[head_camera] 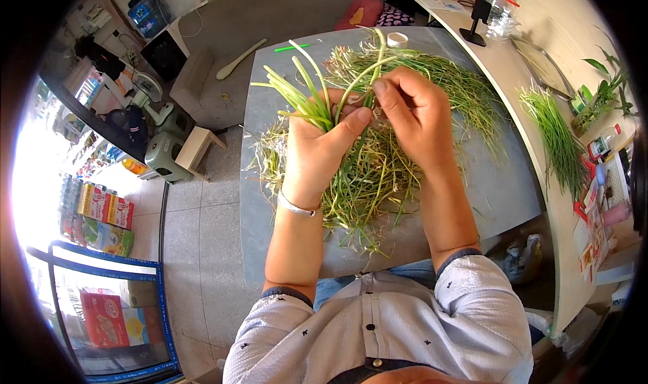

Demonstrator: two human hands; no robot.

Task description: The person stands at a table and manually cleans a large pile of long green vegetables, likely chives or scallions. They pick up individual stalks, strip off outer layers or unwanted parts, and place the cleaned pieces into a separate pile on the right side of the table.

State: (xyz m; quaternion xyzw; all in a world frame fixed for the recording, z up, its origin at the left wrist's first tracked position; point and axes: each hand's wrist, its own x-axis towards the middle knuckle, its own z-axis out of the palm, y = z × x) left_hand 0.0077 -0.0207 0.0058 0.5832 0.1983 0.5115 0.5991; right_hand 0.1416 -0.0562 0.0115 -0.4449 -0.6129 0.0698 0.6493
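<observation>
My left hand [324, 141] is closed around a bunch of green-white stalks [298, 98], likely chives or a similar leafy allium, their pale ends fanned up and to the left. Beside it, my right hand [412, 113] pinches a stalk between thumb and forefinger, close to the left thumb. Under both hands lies a loose heap of green and yellowed leaves [374, 176] on the grey table [273, 242]. Behind the right hand, a larger pile of long stalks [440, 75] spreads over the far right of the table.
A white cup [397, 40] and a green pen-like stick [292, 48] are at the table's far side. On the wooden counter [511, 95] at right lie a bundle of green stalks [554, 136] and a black stand [476, 24]. A sofa [223, 90] and small stool [200, 151] stand left.
</observation>
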